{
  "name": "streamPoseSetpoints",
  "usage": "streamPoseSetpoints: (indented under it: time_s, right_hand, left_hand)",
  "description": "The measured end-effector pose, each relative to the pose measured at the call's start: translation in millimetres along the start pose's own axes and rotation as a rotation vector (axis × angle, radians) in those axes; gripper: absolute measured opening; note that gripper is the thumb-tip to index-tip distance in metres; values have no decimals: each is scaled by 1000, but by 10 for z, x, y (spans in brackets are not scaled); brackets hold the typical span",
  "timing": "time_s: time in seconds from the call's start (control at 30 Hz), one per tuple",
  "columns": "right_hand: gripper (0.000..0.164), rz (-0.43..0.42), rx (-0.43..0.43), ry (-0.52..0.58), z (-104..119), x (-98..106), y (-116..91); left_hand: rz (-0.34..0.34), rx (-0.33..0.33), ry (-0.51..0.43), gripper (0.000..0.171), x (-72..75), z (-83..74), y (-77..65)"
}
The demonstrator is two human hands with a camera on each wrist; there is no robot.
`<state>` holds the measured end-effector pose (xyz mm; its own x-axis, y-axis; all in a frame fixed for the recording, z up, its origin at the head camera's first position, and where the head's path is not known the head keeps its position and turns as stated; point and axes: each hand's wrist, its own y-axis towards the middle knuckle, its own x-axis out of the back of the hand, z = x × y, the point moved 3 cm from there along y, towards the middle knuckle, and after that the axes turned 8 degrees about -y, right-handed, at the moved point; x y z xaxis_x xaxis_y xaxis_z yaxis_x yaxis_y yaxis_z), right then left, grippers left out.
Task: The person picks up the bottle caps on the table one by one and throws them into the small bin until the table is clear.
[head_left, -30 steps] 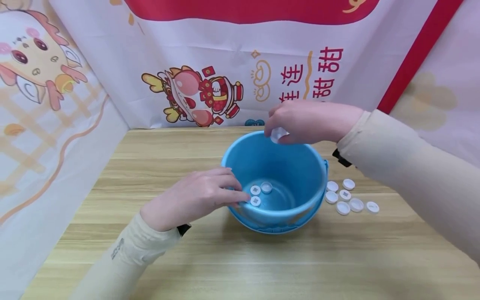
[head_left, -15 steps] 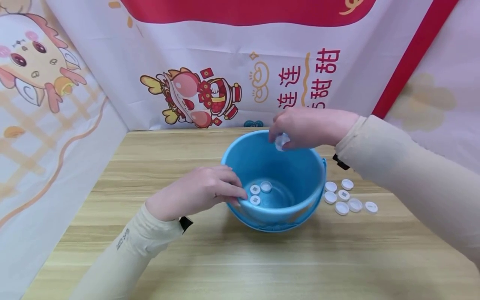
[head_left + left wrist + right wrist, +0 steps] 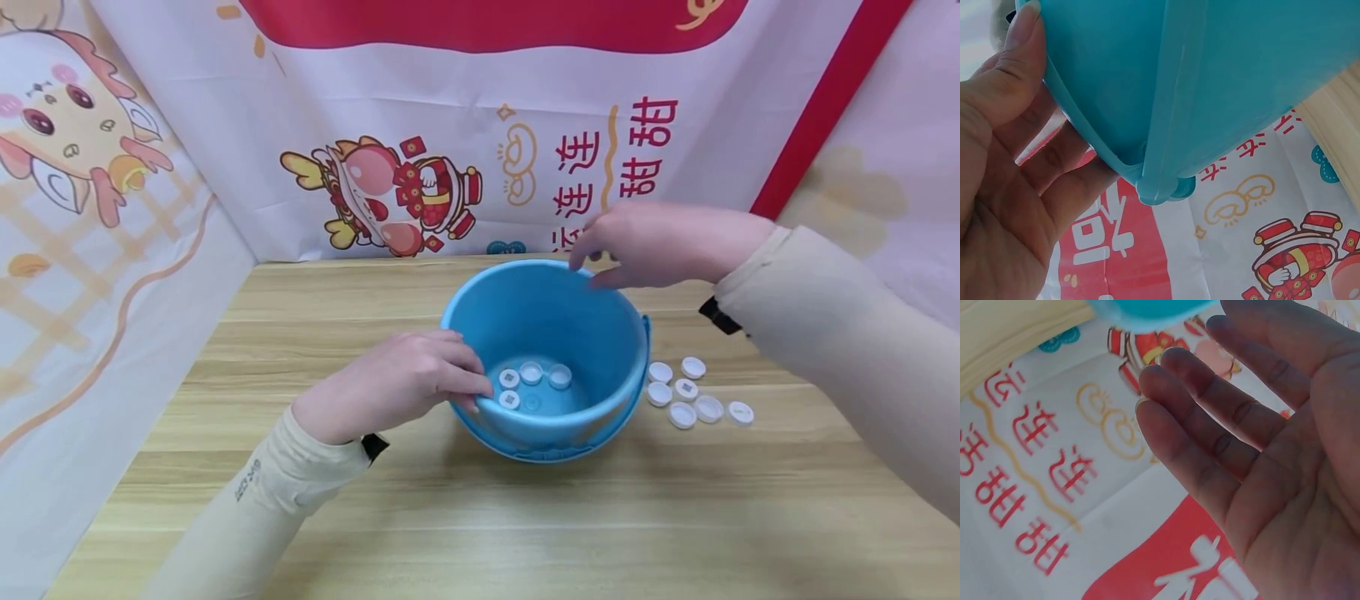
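Observation:
A blue plastic bucket (image 3: 558,442) stands on the wooden table. My left hand (image 3: 401,383) grips its left rim, thumb inside and fingers outside; the left wrist view has the thumb (image 3: 1022,37) at the rim, near the bucket's handle (image 3: 1175,94). Above the far right rim hangs my right hand (image 3: 637,242), its fingers (image 3: 1191,450) loosely bent around nothing. Several small round white caps lie on the bucket floor, among them one hollow-side-up cap (image 3: 559,377) and another with a dark square mark (image 3: 509,400).
To the right of the bucket, more white caps (image 3: 682,414) lie scattered on the table (image 3: 480,525), most of them hollow side up. A printed cloth (image 3: 375,92) hangs behind and to the sides of the table.
The right hand has let go of a clear white cap, which now lies in the bucket beside the others, and has drawn back to the right. The left hand keeps its hold on the rim.

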<state>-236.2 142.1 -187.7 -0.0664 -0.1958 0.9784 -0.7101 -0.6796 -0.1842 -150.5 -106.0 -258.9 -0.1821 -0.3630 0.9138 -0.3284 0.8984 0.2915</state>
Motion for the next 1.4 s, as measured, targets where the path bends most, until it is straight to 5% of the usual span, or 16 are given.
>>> streamPoseSetpoints:
  time_s: [0.33, 0.63, 0.97, 1.4]
  right_hand:
    - [41, -45, -172, 75, -605, -271, -368]
    - [34, 49, -228, 188, -1072, -1177, -588]
    - [33, 149, -243, 311, -1216, -2051, -670]
    - [25, 171, -280, 394, -1169, -2315, -626]
  left_hand:
    - [24, 37, 22, 35, -17, -13, 7]
    - [24, 30, 19, 32, -27, -21, 8]
    - [21, 43, 11, 34, -23, -18, 14]
    - [15, 51, 26, 34, -29, -18, 4]
